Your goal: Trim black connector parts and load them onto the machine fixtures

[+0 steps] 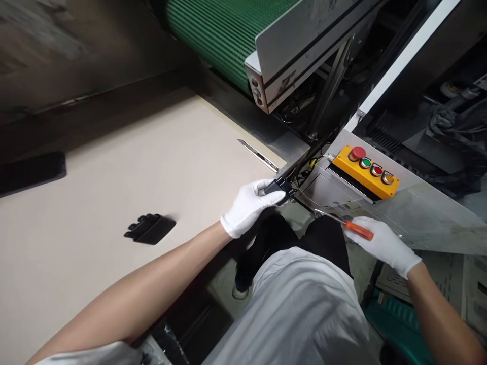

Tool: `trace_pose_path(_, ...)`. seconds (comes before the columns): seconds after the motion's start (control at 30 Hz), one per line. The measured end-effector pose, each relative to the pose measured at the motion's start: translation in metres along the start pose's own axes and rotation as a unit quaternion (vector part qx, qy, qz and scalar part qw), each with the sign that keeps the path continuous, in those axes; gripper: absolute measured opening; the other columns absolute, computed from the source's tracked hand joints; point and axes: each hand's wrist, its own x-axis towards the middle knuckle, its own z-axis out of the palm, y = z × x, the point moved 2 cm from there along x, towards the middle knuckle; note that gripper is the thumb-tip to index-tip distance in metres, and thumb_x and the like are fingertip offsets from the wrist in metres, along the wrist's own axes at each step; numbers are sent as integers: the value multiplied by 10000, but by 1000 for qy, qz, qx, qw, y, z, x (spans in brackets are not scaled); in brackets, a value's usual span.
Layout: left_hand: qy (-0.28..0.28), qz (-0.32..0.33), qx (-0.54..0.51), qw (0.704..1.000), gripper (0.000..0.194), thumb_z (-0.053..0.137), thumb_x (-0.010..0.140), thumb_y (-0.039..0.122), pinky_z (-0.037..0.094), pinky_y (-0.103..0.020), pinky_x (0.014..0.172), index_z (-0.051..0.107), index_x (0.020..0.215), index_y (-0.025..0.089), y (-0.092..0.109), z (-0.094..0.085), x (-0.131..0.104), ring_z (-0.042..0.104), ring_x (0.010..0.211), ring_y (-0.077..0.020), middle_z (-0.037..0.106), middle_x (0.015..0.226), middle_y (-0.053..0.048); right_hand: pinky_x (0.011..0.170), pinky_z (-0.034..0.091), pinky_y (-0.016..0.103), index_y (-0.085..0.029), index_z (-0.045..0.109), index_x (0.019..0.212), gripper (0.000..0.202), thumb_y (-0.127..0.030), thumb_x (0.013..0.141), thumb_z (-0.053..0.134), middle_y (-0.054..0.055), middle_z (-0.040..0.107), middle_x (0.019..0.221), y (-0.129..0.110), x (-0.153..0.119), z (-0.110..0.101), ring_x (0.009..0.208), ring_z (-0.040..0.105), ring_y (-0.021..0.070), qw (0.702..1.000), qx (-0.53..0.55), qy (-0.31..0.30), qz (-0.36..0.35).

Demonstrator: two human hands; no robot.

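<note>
My left hand [251, 203], in a white glove, is closed around a small black plastic part [277, 189] with ridges at its far end, held past the table's corner. In my right hand [384, 246], also gloved in white, is a screwdriver [358, 230] with an orange handle. Its thin metal shaft points left toward the black part, with its tip apart from it. A similar black part [154, 229] with several prongs lies on the pale tabletop [114, 284]. Near the table's right edge rests a slim craft knife [258, 154], its blade pointing away to the left.
A yellow control box [365, 171] with several buttons sits on a pale panel at the right. Beyond the table runs a green ribbed conveyor belt [216, 35] with a metal side guard [300, 40]. A dark flat object [34, 172] lies at far left.
</note>
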Motion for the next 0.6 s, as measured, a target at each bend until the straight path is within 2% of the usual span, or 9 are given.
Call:
trace_pose_path(0.2,-5,2,47,999,518,895,767,463,558,-285,735,693,1059,87,-4,0,-6,683,742,-172,729,849,-65,650,502,322,-234,738,820,307,-513,897,635,32,740,758,-14,-18,48,672,646,214,996,54,-71,15)
trace_pose_path(0.3,20,21,247,968,461,815,846,445,567,-331,784,692,1165,136,-12,4,-9,709,823,-217,746,925,-65,649,458,305,-231,692,792,323,-510,923,598,31,728,762,-24,-30,63,671,623,194,996,33,-84,2)
trace_pose_path(0.33,11,24,359,933,406,777,881,409,568,-356,799,689,1183,153,-15,7,-10,718,853,-241,750,945,-70,646,440,304,-229,673,777,329,-513,922,592,32,720,758,-24,-34,63,669,613,191,997,14,-78,6)
trace_pose_path(0.37,-1,24,478,878,340,734,913,364,567,-385,798,689,1181,160,-19,10,-11,723,870,-272,749,956,-82,641,420,306,-228,653,757,337,-519,916,589,34,708,744,-22,-37,61,660,601,190,998,-10,-68,17)
trace_pose_path(0.47,-69,4,739,670,212,593,967,234,549,-463,725,679,1115,109,-32,18,-10,721,870,-377,721,954,-154,626,359,320,-229,617,697,360,-542,873,591,42,680,686,-12,-39,47,632,581,204,991,-103,-43,79)
trace_pose_path(0.5,-90,-2,774,626,198,560,968,201,540,-473,700,674,1087,92,-35,20,-10,717,870,-401,712,957,-175,621,338,324,-231,621,687,362,-548,859,592,45,681,676,-9,-38,42,628,584,211,985,-130,-51,97)
trace_pose_path(0.53,-109,-6,791,602,192,539,968,181,534,-472,684,669,1070,85,-37,20,-9,716,869,-409,707,960,-183,617,318,325,-234,634,689,359,-554,847,595,48,688,675,-7,-36,38,630,592,219,981,-150,-66,108)
trace_pose_path(0.57,-123,-9,792,598,184,535,969,182,529,-461,677,667,1059,91,-39,20,-8,716,863,-402,708,955,-177,612,299,325,-237,647,696,357,-560,838,598,49,695,677,-7,-33,34,631,598,223,977,-161,-84,111)
trace_pose_path(0.6,-129,-17,778,615,172,550,970,198,524,-440,675,668,1054,105,-39,18,-6,716,849,-382,712,937,-158,608,282,323,-238,655,700,361,-569,834,599,47,698,677,-8,-30,31,628,599,221,976,-162,-97,106)
